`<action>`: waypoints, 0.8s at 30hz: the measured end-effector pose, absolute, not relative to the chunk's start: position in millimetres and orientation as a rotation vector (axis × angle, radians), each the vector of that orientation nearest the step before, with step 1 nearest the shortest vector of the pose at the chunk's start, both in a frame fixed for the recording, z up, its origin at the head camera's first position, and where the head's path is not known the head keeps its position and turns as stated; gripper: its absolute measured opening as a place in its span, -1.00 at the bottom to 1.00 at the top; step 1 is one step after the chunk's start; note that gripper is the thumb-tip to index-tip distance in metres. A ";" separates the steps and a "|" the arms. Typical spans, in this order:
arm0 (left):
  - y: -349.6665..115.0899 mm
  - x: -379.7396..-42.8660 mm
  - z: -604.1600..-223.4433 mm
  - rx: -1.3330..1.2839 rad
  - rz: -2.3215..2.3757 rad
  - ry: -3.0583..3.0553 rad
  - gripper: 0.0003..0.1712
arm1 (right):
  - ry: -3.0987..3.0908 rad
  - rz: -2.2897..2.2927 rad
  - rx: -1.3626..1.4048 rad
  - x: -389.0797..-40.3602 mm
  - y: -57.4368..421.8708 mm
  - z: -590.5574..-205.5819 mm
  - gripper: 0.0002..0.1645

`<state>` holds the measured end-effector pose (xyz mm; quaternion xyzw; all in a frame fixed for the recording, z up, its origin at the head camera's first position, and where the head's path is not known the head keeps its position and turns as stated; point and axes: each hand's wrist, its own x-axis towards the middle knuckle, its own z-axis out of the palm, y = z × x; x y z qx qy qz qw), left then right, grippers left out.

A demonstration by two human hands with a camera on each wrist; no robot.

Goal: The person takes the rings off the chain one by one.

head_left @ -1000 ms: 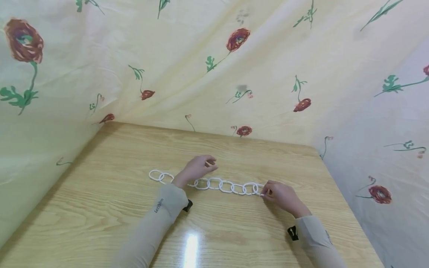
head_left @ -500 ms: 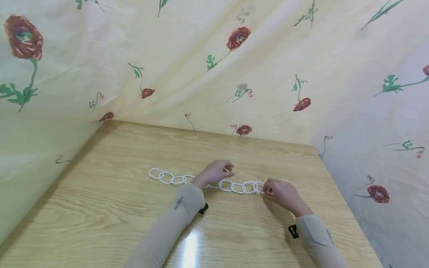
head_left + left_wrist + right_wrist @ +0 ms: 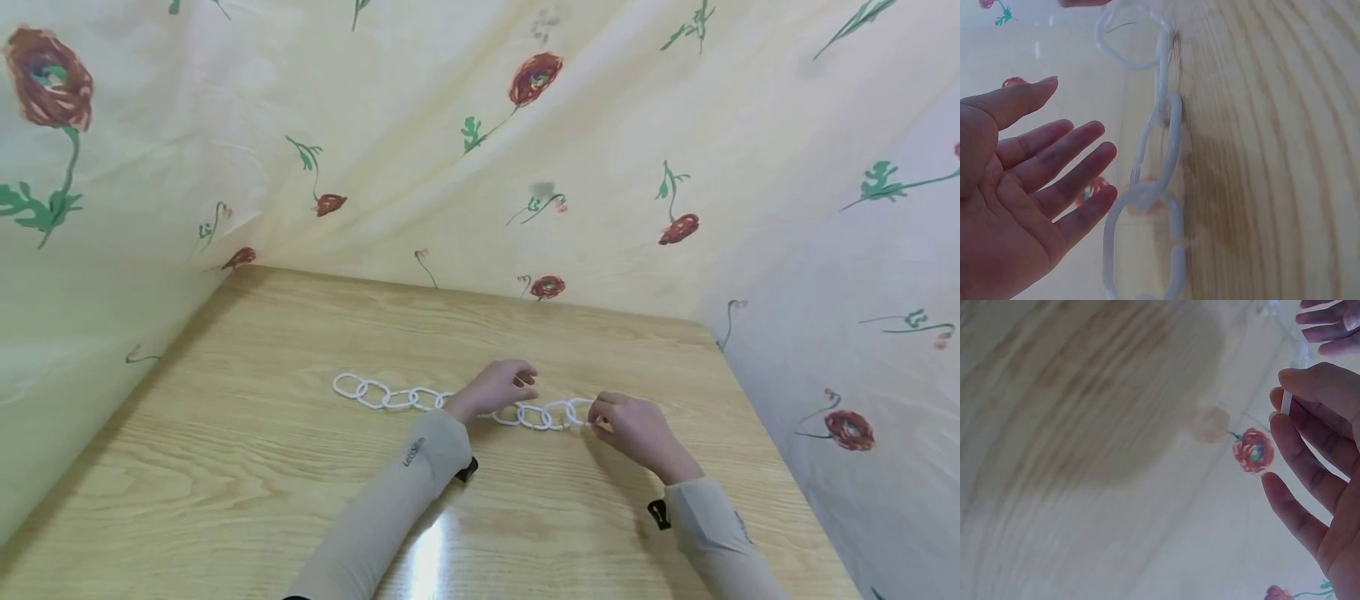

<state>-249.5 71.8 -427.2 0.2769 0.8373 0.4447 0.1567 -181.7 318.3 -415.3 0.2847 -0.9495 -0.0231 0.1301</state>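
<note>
White chain is lying across the tabletop in front of you, a row of linked loops running from left to right, with your left wrist passing over its middle loops. Your right hand has thumb and fingers clamped on the rightmost loop. The fingers of your left hand are spread apart and hold nothing; they hang just beside the chain, and you cannot tell whether the smallest one brushes it.

Holding the end loop seems to be the step in hand. A light pinch on the loop itself should do: the left wrist view shows small gaps in some loops, and a hard tug might let one slip off its neighbour. Your left wrist should stay high enough that the cuff does not drag the row. Turning the loop slowly ought to prevent twisting further along.

As for writing, your left sleeve carries dark lettering that looks like "LecoSlim", though it is too soft to be sure. Your right sleeve has similar marks near its edge, unreadable from here. The loops show no legible label.
</note>
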 end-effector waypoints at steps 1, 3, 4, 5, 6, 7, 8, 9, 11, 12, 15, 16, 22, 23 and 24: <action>73.1 -249.9 -428.4 0.800 1.282 2.383 -0.52 | -2.745 -0.076 0.838 -181.8 317.4 -414.0 -0.81; 75.6 -250.4 -431.3 0.813 1.299 2.362 -0.51 | -2.713 -0.088 0.858 -181.9 314.9 -411.2 -0.80; 76.8 -250.7 -432.8 0.821 1.301 2.356 -0.51 | -2.696 -0.093 0.868 -181.9 313.8 -409.8 -0.79; 77.8 -250.6 -434.1 0.824 1.301 2.349 -0.51 | -2.679 -0.096 0.879 -182.0 312.4 -408.3 -0.79; 78.9 -250.4 -435.2 0.827 1.303 2.342 -0.50 | -2.663 -0.098 0.890 -181.8 311.0 -406.6 -0.78; 79.8 -250.1 -436.1 0.831 1.307 2.336 -0.50 | -2.648 -0.099 0.898 -181.6 309.7 -405.0 -0.77; 80.6 -249.6 -436.9 0.833 1.307 2.333 -0.50 | -2.637 -0.097 0.905 -181.2 308.4 -403.2 -0.77; 81.5 -249.1 -437.2 0.837 1.310 2.328 -0.50 | -2.628 -0.097 0.910 -181.0 307.2 -401.6 -0.77; 82.3 -247.8 -437.6 0.842 1.314 2.313 -0.51 | -2.615 -0.094 0.913 -180.4 305.0 -399.6 -0.76; 82.5 -247.2 -437.5 0.841 1.323 2.303 -0.53 | -2.609 -0.093 0.915 -180.3 304.0 -398.6 -0.75; 82.0 -245.5 -437.3 0.832 1.342 2.284 -0.61 | -2.594 -0.092 0.920 -180.6 300.9 -396.3 -0.73; 81.6 -245.1 -437.3 0.831 1.345 2.283 -0.63 | -2.587 -0.091 0.924 -180.7 300.0 -395.4 -0.73; 78.0 -243.4 -436.6 0.845 1.349 2.286 -0.74 | -2.556 -0.067 0.941 -182.2 295.5 -391.7 -0.71; 77.3 -243.2 -436.4 0.849 1.353 2.285 -0.75 | -2.554 -0.063 0.945 -182.4 295.0 -391.1 -0.71; 76.9 -243.0 -436.1 0.855 1.357 2.284 -0.76 | -2.553 -0.062 0.948 -182.7 294.6 -390.6 -0.71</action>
